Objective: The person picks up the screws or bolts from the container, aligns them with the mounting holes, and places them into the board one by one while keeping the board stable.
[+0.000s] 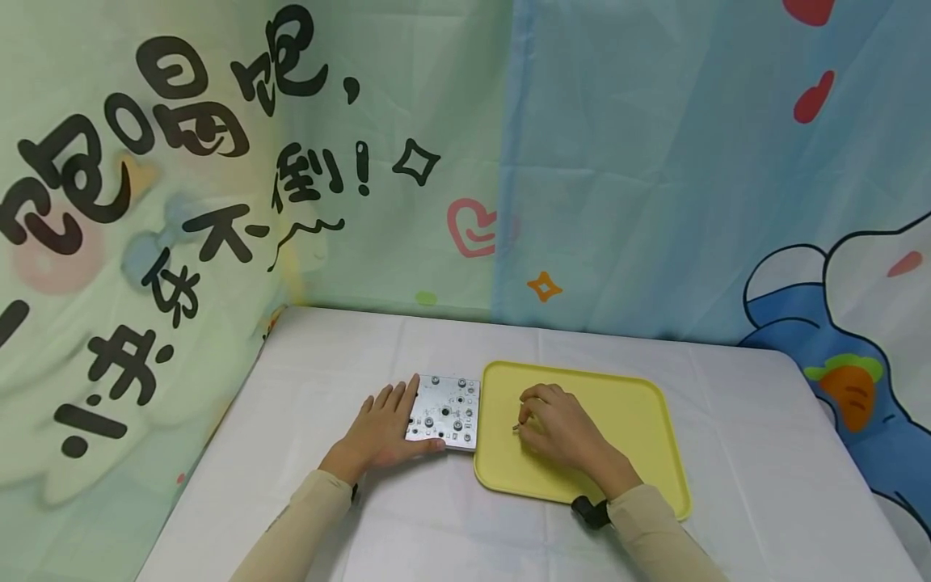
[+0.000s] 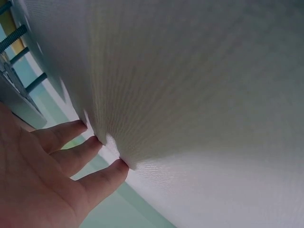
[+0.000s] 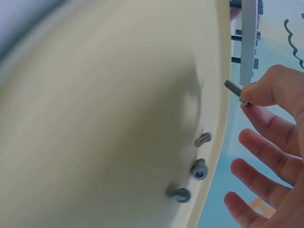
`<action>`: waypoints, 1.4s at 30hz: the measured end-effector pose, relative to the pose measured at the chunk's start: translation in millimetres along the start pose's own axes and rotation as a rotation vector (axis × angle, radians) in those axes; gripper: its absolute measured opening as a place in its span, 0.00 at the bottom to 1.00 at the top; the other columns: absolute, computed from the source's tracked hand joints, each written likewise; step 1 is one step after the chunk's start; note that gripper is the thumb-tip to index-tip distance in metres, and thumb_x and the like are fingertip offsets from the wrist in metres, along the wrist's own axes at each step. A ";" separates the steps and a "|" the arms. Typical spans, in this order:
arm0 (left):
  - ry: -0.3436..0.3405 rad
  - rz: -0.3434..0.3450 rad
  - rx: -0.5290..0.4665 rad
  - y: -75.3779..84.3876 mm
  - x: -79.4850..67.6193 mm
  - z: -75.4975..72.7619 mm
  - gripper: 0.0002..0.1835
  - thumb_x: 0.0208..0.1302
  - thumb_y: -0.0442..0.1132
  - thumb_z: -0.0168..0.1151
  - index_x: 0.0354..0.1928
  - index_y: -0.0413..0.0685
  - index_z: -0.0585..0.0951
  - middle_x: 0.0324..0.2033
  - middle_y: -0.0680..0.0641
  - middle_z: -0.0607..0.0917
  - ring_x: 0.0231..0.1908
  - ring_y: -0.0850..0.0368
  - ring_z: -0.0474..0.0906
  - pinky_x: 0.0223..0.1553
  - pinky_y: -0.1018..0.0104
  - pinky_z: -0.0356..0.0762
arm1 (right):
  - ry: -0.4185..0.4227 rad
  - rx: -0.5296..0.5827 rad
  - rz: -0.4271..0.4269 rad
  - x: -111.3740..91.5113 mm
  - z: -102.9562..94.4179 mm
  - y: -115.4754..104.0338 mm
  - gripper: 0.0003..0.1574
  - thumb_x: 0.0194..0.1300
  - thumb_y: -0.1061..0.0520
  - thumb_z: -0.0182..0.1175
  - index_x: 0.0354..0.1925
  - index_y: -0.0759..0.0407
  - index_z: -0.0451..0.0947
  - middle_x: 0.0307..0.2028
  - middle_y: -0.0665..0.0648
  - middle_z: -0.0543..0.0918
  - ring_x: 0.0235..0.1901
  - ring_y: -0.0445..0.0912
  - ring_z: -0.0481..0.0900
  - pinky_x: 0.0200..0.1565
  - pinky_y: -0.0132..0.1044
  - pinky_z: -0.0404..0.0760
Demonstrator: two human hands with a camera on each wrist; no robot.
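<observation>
A silver metal plate (image 1: 435, 400) with several bolts and holes lies on the table, left of the yellow tray. My left hand (image 1: 381, 432) rests beside it, thumb along its near edge and straight fingers by its left side. Those fingertips (image 2: 121, 166) touch the white cloth in the left wrist view. Over the tray, my right hand (image 1: 560, 428) pinches a small threaded bolt (image 3: 232, 87) between thumb and forefinger; its other fingers are spread. In the right wrist view, the bolt's shank points away from the fingertips, toward the plate's side.
The yellow tray (image 1: 502, 478) stands against the plate's right side. Loose bolts (image 3: 199, 169) lie inside it near its rim. A white cloth (image 1: 407, 517) covers the table, and printed curtains (image 1: 618, 162) hang behind it.
</observation>
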State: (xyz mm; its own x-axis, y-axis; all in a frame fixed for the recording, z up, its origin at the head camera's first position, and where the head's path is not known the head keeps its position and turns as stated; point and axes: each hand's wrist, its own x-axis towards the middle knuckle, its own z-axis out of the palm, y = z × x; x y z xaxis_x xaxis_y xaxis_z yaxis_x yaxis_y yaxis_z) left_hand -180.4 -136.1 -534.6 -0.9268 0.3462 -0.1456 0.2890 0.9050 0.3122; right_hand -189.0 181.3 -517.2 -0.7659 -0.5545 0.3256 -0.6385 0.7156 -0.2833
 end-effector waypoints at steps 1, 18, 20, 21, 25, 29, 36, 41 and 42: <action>0.000 0.000 0.000 -0.1 0.0 0.0 0.64 0.55 0.82 0.51 0.80 0.46 0.44 0.74 0.36 0.59 0.73 0.37 0.54 0.69 0.39 0.53 | 0.005 0.001 -0.004 1.8 -0.1 -0.6 0.08 0.55 0.61 0.71 0.29 0.52 0.79 0.46 0.57 0.81 0.47 0.56 0.78 0.43 0.54 0.78; -0.005 -0.003 -0.009 -2.1 0.0 0.2 0.65 0.53 0.83 0.49 0.80 0.47 0.44 0.74 0.36 0.58 0.73 0.37 0.53 0.69 0.39 0.52 | 0.007 -0.010 -0.067 51.7 -4.5 -15.5 0.05 0.58 0.58 0.70 0.30 0.55 0.81 0.46 0.58 0.82 0.48 0.57 0.78 0.47 0.54 0.78; -0.004 -0.003 -0.008 -2.3 0.0 0.1 0.65 0.53 0.84 0.49 0.80 0.47 0.44 0.74 0.36 0.58 0.73 0.37 0.53 0.69 0.39 0.52 | 0.006 -0.023 -0.075 57.7 -3.2 -17.5 0.05 0.59 0.58 0.69 0.30 0.55 0.81 0.46 0.58 0.82 0.48 0.57 0.78 0.46 0.54 0.78; -0.003 -0.003 -0.008 -2.3 0.1 -0.2 0.65 0.53 0.84 0.48 0.80 0.47 0.44 0.74 0.36 0.58 0.73 0.37 0.53 0.69 0.39 0.52 | 0.001 -0.028 -0.075 60.4 -2.5 -18.3 0.05 0.60 0.58 0.69 0.31 0.55 0.81 0.46 0.58 0.82 0.48 0.57 0.78 0.46 0.54 0.78; -0.010 -0.007 -0.001 -2.7 1.0 -0.2 0.66 0.53 0.84 0.47 0.81 0.47 0.44 0.75 0.36 0.58 0.73 0.37 0.53 0.70 0.40 0.52 | -0.024 -0.049 -0.065 70.5 -1.1 -21.9 0.05 0.61 0.57 0.70 0.31 0.55 0.82 0.47 0.58 0.82 0.49 0.57 0.78 0.46 0.54 0.78; -0.022 -0.015 -0.004 -3.3 2.3 0.8 0.66 0.52 0.85 0.47 0.81 0.48 0.43 0.75 0.37 0.58 0.73 0.38 0.52 0.70 0.40 0.52 | -0.053 -0.062 -0.046 77.3 1.5 -22.6 0.06 0.61 0.56 0.70 0.31 0.55 0.82 0.48 0.58 0.81 0.49 0.57 0.77 0.47 0.54 0.77; -0.025 -0.016 -0.011 -4.5 3.7 2.0 0.67 0.52 0.86 0.46 0.81 0.48 0.42 0.75 0.37 0.57 0.74 0.38 0.52 0.70 0.40 0.51 | -0.106 -0.078 -0.016 83.1 5.8 -24.5 0.06 0.62 0.56 0.68 0.31 0.54 0.82 0.48 0.57 0.81 0.50 0.56 0.77 0.50 0.54 0.77; -0.016 -0.007 -0.010 -4.3 3.0 1.4 0.66 0.53 0.85 0.47 0.81 0.47 0.43 0.75 0.37 0.58 0.73 0.38 0.53 0.70 0.40 0.52 | -0.131 -0.096 -0.004 85.9 8.8 -25.7 0.05 0.63 0.56 0.68 0.31 0.54 0.82 0.48 0.57 0.81 0.50 0.55 0.77 0.50 0.54 0.77; -0.013 -0.006 -0.012 -4.2 2.6 1.1 0.66 0.53 0.84 0.48 0.80 0.47 0.43 0.75 0.37 0.58 0.73 0.37 0.53 0.70 0.40 0.52 | -0.134 -0.099 -0.003 86.4 9.2 -26.0 0.05 0.63 0.56 0.68 0.32 0.54 0.82 0.48 0.57 0.81 0.50 0.55 0.77 0.50 0.54 0.77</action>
State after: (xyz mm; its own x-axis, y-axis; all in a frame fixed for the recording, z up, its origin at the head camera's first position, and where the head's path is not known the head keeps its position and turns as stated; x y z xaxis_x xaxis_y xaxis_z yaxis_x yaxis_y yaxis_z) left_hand -183.8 -138.7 -537.3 -0.9251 0.3443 -0.1600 0.2805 0.9039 0.3228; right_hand -239.3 110.9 -490.1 -0.7712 -0.6038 0.2016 -0.6355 0.7484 -0.1898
